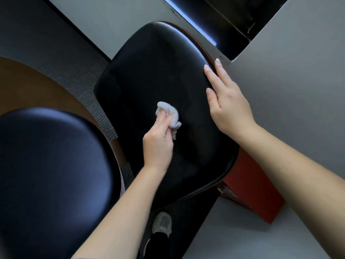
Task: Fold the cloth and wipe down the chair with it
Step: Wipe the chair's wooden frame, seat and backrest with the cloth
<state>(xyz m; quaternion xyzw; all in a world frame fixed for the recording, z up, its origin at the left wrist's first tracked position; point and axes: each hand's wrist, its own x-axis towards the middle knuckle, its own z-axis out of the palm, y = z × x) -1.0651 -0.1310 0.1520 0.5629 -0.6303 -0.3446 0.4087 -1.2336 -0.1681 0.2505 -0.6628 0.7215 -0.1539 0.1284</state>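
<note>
**Wiping step.** The white cloth, bunched into a small wad rather than a neat fold, is pressed on the black upholstered chair, near the middle of its padded panel. The left hand holds it from 7 o'clock. Its fingers curl over the wad and pinch it against the padding, and loose cloth shows past them toward 12 and 4 o'clock. At 3 o'clock of the cloth, the right hand rests flat on the chair's rim, its fingers straight and gripping nothing; it appears to steady the chair. Folding looks finished and wiping is under way.

To do this step well:
- Press with the flat of the fingers so that more cloth meets the padding.
- Work in overlapping strokes from the 12 o'clock end toward the 6 o'clock end, carrying each stroke out to the rim.
- Shift the bracing hand so that the strip beneath it is wiped too.
- Tuck in the loose tail of cloth, which may drag.

Around the chair are a second black chair at 8 o'clock, ribbed carpet between the two, a grey surface at 3 o'clock, a red-brown box at 5 o'clock, and a pale shoe at 6 o'clock.
</note>
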